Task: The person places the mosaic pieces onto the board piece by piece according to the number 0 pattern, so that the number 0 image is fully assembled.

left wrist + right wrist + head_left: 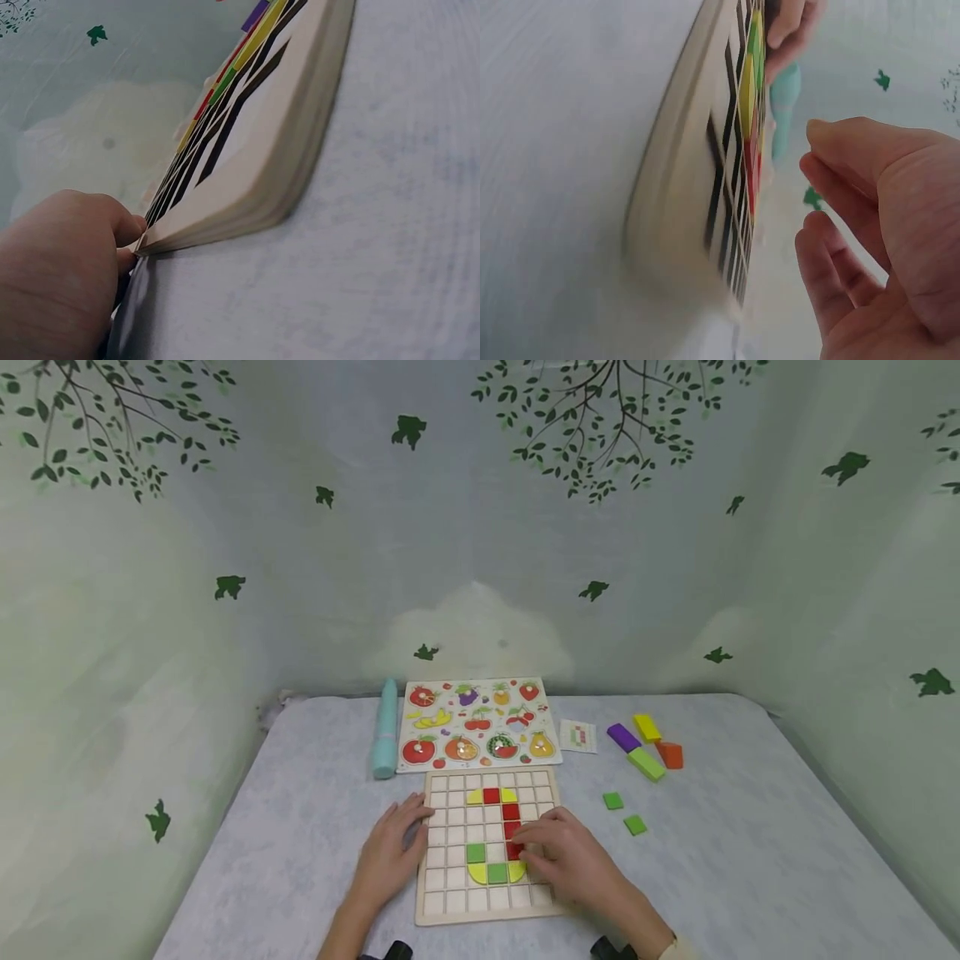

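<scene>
A wooden grid board (442, 906) lies on the table and carries red square tiles (491, 796), green square tiles (497, 873) and yellow quarter-round tiles (477, 874). My left hand (390, 852) rests at the board's left edge, its fingertips touching the rim; the left wrist view shows that hand (64, 262) beside the board's corner. My right hand (566, 856) is over the board's right side, near the red column, partly covering it. In the right wrist view the right hand (900, 210) has bent fingers, thumb and index tips close together, with nothing visible between them.
Behind the board lies a fruit-picture puzzle (480, 697), with a light-blue cylinder (386, 731) to its left and a small printed card (577, 737) to its right. Farther right are purple (623, 737), yellow (647, 727) and orange (670, 755) pieces, plus loose green tiles (634, 825).
</scene>
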The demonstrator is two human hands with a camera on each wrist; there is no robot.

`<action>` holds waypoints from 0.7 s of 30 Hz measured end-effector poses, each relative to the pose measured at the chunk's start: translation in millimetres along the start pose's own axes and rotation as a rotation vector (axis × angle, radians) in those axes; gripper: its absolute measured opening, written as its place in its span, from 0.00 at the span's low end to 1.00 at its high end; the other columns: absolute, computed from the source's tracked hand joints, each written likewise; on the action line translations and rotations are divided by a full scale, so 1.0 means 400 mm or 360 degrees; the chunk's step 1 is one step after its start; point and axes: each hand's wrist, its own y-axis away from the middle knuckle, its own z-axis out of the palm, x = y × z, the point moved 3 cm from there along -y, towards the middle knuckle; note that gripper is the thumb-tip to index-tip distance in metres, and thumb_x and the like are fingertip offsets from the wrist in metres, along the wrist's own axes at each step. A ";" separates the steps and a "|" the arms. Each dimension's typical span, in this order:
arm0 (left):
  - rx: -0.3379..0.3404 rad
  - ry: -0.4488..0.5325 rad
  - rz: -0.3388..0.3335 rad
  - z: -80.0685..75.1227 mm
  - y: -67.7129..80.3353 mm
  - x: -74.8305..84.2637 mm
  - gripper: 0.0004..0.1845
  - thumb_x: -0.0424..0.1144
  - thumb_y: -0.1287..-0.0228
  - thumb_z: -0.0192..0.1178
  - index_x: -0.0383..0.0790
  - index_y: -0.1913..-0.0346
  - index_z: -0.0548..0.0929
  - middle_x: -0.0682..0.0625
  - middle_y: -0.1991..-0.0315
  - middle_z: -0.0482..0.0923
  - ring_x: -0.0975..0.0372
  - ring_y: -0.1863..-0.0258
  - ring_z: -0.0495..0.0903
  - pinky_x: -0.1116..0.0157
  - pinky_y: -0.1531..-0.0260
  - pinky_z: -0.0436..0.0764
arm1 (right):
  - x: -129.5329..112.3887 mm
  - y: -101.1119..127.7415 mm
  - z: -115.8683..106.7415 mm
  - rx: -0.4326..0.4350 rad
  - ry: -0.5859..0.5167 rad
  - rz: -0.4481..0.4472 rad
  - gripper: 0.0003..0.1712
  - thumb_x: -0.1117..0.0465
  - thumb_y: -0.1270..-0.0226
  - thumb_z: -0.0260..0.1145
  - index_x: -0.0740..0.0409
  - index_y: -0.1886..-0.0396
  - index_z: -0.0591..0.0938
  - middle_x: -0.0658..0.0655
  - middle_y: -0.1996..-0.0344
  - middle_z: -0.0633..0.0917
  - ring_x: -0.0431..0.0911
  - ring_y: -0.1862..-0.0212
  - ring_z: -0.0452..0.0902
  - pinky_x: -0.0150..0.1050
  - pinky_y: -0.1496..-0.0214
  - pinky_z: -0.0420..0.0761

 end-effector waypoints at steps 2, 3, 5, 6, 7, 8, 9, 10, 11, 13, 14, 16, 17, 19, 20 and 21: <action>0.0015 0.0008 0.0008 -0.001 -0.001 0.000 0.13 0.33 0.30 0.63 0.40 0.44 0.86 0.42 0.31 0.77 0.49 0.28 0.72 0.49 0.23 0.63 | 0.014 0.011 -0.016 0.0046 0.0061 0.0028 0.11 0.56 0.33 0.75 0.43 0.52 0.92 0.35 0.53 0.89 0.36 0.51 0.73 0.34 0.51 0.82; 0.0019 0.0012 0.0007 -0.001 -0.001 0.000 0.13 0.32 0.30 0.63 0.40 0.45 0.86 0.42 0.31 0.77 0.49 0.28 0.72 0.49 0.23 0.63 | 0.022 0.017 -0.024 0.0070 0.0089 0.0043 0.11 0.56 0.34 0.76 0.43 0.52 0.92 0.36 0.54 0.89 0.35 0.51 0.73 0.35 0.50 0.83; 0.0017 0.0023 -0.0002 0.001 -0.001 0.000 0.14 0.32 0.30 0.63 0.40 0.44 0.86 0.42 0.31 0.77 0.49 0.27 0.72 0.49 0.23 0.63 | 0.038 0.031 -0.040 0.0125 0.0135 0.0075 0.12 0.56 0.36 0.77 0.43 0.52 0.92 0.36 0.54 0.89 0.35 0.51 0.74 0.35 0.50 0.83; 0.0010 0.0028 -0.0008 0.003 -0.001 0.000 0.14 0.32 0.30 0.63 0.40 0.44 0.86 0.42 0.31 0.77 0.49 0.27 0.72 0.49 0.23 0.62 | 0.046 0.040 -0.047 0.0148 0.0148 0.0096 0.13 0.56 0.37 0.78 0.43 0.53 0.92 0.37 0.54 0.89 0.35 0.51 0.73 0.35 0.50 0.83; 0.0004 0.0028 -0.0011 0.004 -0.003 0.000 0.14 0.32 0.30 0.62 0.40 0.44 0.86 0.42 0.31 0.77 0.49 0.27 0.72 0.49 0.22 0.62 | 0.055 0.045 -0.054 0.0173 0.0157 0.0102 0.13 0.56 0.38 0.78 0.44 0.53 0.92 0.37 0.54 0.89 0.35 0.52 0.74 0.36 0.50 0.83; -0.0005 0.0026 -0.0017 0.005 -0.004 -0.001 0.14 0.32 0.29 0.62 0.40 0.44 0.86 0.42 0.31 0.77 0.49 0.27 0.71 0.48 0.22 0.62 | 0.064 0.051 -0.061 0.0195 0.0160 0.0114 0.13 0.57 0.38 0.79 0.44 0.53 0.92 0.37 0.54 0.90 0.35 0.52 0.74 0.36 0.50 0.83; -0.0012 0.0021 -0.0020 0.007 -0.005 -0.002 0.14 0.32 0.29 0.62 0.40 0.44 0.86 0.42 0.31 0.77 0.49 0.27 0.71 0.48 0.22 0.62 | 0.072 0.057 -0.067 0.0212 0.0167 0.0127 0.14 0.58 0.39 0.79 0.44 0.52 0.92 0.38 0.54 0.90 0.34 0.52 0.74 0.36 0.51 0.83; -0.0014 0.0022 -0.0021 0.008 -0.006 -0.002 0.14 0.32 0.29 0.62 0.40 0.43 0.86 0.42 0.30 0.77 0.49 0.26 0.71 0.48 0.22 0.61 | 0.080 0.063 -0.073 0.0230 0.0176 0.0128 0.15 0.58 0.40 0.79 0.45 0.52 0.92 0.38 0.54 0.90 0.35 0.52 0.74 0.36 0.52 0.83; -0.0015 0.0025 -0.0024 0.008 -0.006 -0.002 0.14 0.32 0.29 0.62 0.40 0.43 0.86 0.42 0.30 0.76 0.49 0.26 0.71 0.48 0.22 0.61 | 0.087 0.068 -0.079 0.0252 0.0184 0.0124 0.16 0.59 0.40 0.80 0.46 0.52 0.92 0.39 0.54 0.90 0.35 0.52 0.74 0.37 0.52 0.83; -0.0015 0.0029 -0.0028 0.008 -0.007 0.000 0.14 0.32 0.29 0.62 0.40 0.44 0.86 0.42 0.30 0.76 0.49 0.26 0.71 0.48 0.22 0.61 | 0.104 0.080 -0.091 0.0296 0.0201 0.0118 0.17 0.61 0.41 0.80 0.47 0.51 0.91 0.40 0.53 0.90 0.36 0.52 0.74 0.38 0.51 0.83; -0.0018 0.0033 -0.0034 0.008 -0.007 0.000 0.14 0.32 0.29 0.62 0.41 0.44 0.86 0.42 0.30 0.76 0.49 0.26 0.71 0.48 0.22 0.61 | 0.113 0.085 -0.097 0.0325 0.0205 0.0126 0.17 0.61 0.42 0.80 0.48 0.51 0.91 0.40 0.53 0.90 0.37 0.51 0.74 0.39 0.51 0.84; -0.0026 0.0036 -0.0040 0.006 -0.007 0.002 0.14 0.32 0.29 0.62 0.41 0.43 0.86 0.42 0.30 0.76 0.49 0.26 0.71 0.48 0.22 0.61 | 0.130 0.094 -0.109 0.0400 0.0219 0.0125 0.17 0.62 0.43 0.81 0.48 0.52 0.91 0.41 0.54 0.90 0.38 0.52 0.76 0.41 0.51 0.84; -0.0029 0.0033 -0.0045 0.006 -0.007 0.003 0.14 0.33 0.29 0.62 0.41 0.43 0.86 0.42 0.30 0.75 0.49 0.26 0.70 0.48 0.22 0.61 | 0.140 0.099 -0.114 0.0441 0.0221 0.0126 0.17 0.63 0.43 0.81 0.49 0.53 0.91 0.41 0.54 0.90 0.39 0.52 0.76 0.42 0.51 0.84; -0.0028 0.0026 -0.0050 0.006 -0.005 0.003 0.14 0.32 0.29 0.62 0.41 0.43 0.86 0.42 0.30 0.76 0.49 0.26 0.70 0.48 0.22 0.61 | 0.157 0.109 -0.123 0.0507 0.0225 0.0136 0.18 0.64 0.44 0.81 0.50 0.53 0.92 0.42 0.55 0.91 0.40 0.53 0.77 0.42 0.52 0.85; -0.0029 0.0027 -0.0051 0.007 -0.004 0.003 0.14 0.32 0.29 0.62 0.42 0.43 0.86 0.42 0.30 0.76 0.49 0.26 0.70 0.48 0.22 0.61 | 0.163 0.114 -0.127 0.0537 0.0233 0.0143 0.18 0.64 0.45 0.82 0.50 0.53 0.92 0.43 0.56 0.91 0.41 0.53 0.77 0.42 0.53 0.85; -0.0027 0.0031 -0.0048 0.009 -0.003 0.003 0.14 0.32 0.29 0.62 0.42 0.43 0.86 0.42 0.30 0.76 0.49 0.26 0.70 0.48 0.22 0.61 | 0.169 0.119 -0.131 0.0556 0.0241 0.0153 0.17 0.64 0.45 0.82 0.51 0.53 0.91 0.44 0.55 0.91 0.41 0.53 0.77 0.43 0.53 0.85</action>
